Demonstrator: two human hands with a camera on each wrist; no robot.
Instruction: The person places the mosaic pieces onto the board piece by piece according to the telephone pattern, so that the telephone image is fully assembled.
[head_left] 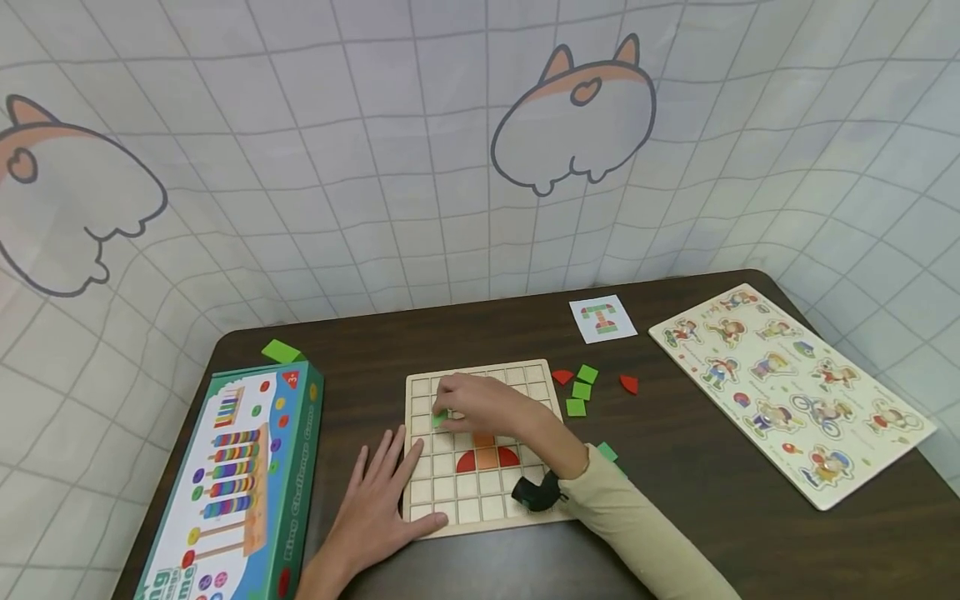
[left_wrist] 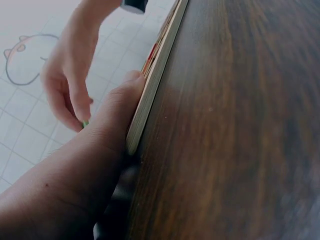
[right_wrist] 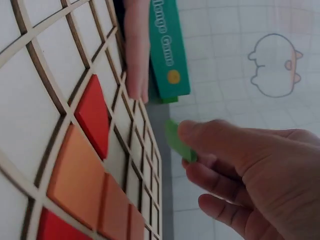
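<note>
My right hand (head_left: 483, 404) is over the upper left part of a wooden grid board (head_left: 468, 510). Its thumb and fingers pinch a green square tile (right_wrist: 179, 142), held just off the grid in the right wrist view. Orange square tiles (head_left: 487, 457) form a column in the board's cells, with a red quarter-round tile (head_left: 508, 456) on one side and another red quarter-round tile (head_left: 466, 462) on the other. My left hand (head_left: 378, 500) rests at the board's left edge, fingers spread, its thumb (left_wrist: 131, 87) on the near edge.
Right of the board lie green squares (head_left: 581, 390) and red pieces (head_left: 628, 384). Behind them is a pattern card (head_left: 603, 318). A picture puzzle board (head_left: 783, 392) lies far right; a ring game box (head_left: 247, 475) stands left, a green piece (head_left: 282, 351) behind it.
</note>
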